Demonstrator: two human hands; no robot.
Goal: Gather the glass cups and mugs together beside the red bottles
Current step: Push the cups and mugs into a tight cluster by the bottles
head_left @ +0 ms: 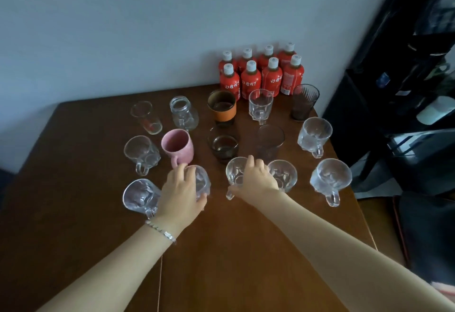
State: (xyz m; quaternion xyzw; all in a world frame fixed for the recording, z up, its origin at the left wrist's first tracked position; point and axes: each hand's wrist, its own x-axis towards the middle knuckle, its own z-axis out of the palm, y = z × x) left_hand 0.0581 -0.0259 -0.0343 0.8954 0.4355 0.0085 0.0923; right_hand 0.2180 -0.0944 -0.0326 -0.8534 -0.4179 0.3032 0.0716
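Observation:
Several red bottles [261, 75] with white caps stand at the far edge of the brown table [221, 250], against the wall. Clear glass mugs and cups are spread over the table in front of them. My left hand [181, 192] grips a clear glass mug [203, 182] near the front, fingers curled over its rim. My right hand [257, 176] holds another clear mug [235, 172], whose handle points toward me. A further glass mug [283, 173] stands right beside that hand. A pink ceramic mug [177, 145] stands just behind my left hand.
An amber cup with an orange sleeve [222, 107], a dark tumbler [304, 101] and a short dark glass [224, 145] stand among the glasses. Glass mugs sit at the left [140, 196] and right [330, 180] front. A black appliance [406, 65] stands right of the table.

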